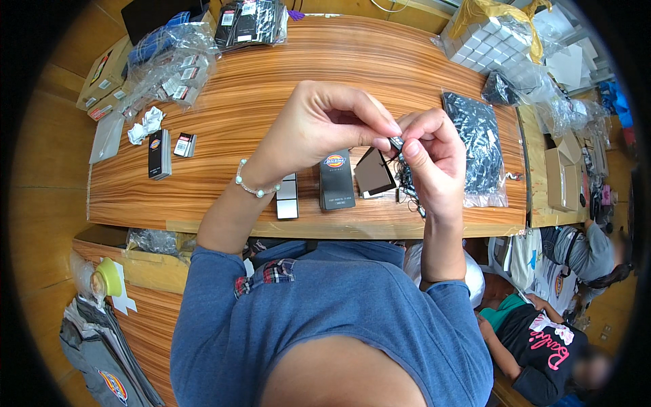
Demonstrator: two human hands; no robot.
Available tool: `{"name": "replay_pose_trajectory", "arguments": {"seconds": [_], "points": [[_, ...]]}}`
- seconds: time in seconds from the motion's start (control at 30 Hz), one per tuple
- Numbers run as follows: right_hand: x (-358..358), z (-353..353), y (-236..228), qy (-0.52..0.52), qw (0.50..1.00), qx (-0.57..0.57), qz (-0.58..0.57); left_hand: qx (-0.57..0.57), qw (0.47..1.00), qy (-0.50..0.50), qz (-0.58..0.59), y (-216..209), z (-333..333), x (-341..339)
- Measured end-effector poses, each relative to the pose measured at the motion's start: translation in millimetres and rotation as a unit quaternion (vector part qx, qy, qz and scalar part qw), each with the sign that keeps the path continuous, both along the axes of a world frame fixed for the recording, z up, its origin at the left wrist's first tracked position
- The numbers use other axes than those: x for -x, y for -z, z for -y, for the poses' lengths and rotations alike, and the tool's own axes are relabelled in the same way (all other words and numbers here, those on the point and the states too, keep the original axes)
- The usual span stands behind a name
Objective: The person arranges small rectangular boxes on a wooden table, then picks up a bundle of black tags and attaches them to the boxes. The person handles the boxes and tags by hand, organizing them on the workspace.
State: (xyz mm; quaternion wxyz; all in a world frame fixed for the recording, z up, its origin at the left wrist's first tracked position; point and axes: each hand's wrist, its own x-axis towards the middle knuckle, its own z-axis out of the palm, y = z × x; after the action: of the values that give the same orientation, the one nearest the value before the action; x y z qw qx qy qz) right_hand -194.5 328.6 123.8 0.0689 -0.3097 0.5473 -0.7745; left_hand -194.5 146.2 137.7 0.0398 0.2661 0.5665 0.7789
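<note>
A packing or garment-accessory workroom, seen from above. A long wood-grain bench crosses the middle of the frame, carrying clear plastic bags of small tagged items at upper left, a bag of dark cords at right, and small black hang-tag cards near the centre. Stacked white boxes in plastic sit at upper right, cardboard cartons at far left, and people sit on the floor at lower right.

Striped wooden table over warm orange-brown wooden floor.
</note>
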Motion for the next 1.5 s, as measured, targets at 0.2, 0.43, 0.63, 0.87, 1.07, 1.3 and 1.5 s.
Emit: {"name": "replay_pose_trajectory", "arguments": {"seconds": [0.2, 0.43, 0.63, 0.87, 1.07, 1.3, 1.5], "points": [[2, 2, 4, -0.014, 0.998, 0.043, 0.035, 0.005, 0.999, -0.035, -0.026, 0, -5, -2], [17, 0, -1, -0.019, 0.999, 0.03, 0.017, 0.032, 0.99, -0.076, -0.115, -6, 3, 11], [11, 4, -2, 0.023, 1.0, -0.003, -0.004, 0.044, 0.991, -0.075, -0.106, -7, 2, 10], [13, -2, 5, -0.025, 0.999, -0.018, 0.036, 0.146, 0.963, -0.1, -0.206, -10, 3, 7], [21, -6, 3, -0.095, 0.991, -0.042, 0.081, 0.158, 0.967, -0.097, -0.176, -11, 8, 5], [49, 7, 21, -0.002, 0.997, -0.076, 0.027, 0.091, 0.98, -0.111, -0.137, -12, 36, 56], [96, 63, 44, -0.067, 0.996, -0.053, -0.01, 0.179, 0.979, -0.087, -0.04, -10, 48, 79]]}}
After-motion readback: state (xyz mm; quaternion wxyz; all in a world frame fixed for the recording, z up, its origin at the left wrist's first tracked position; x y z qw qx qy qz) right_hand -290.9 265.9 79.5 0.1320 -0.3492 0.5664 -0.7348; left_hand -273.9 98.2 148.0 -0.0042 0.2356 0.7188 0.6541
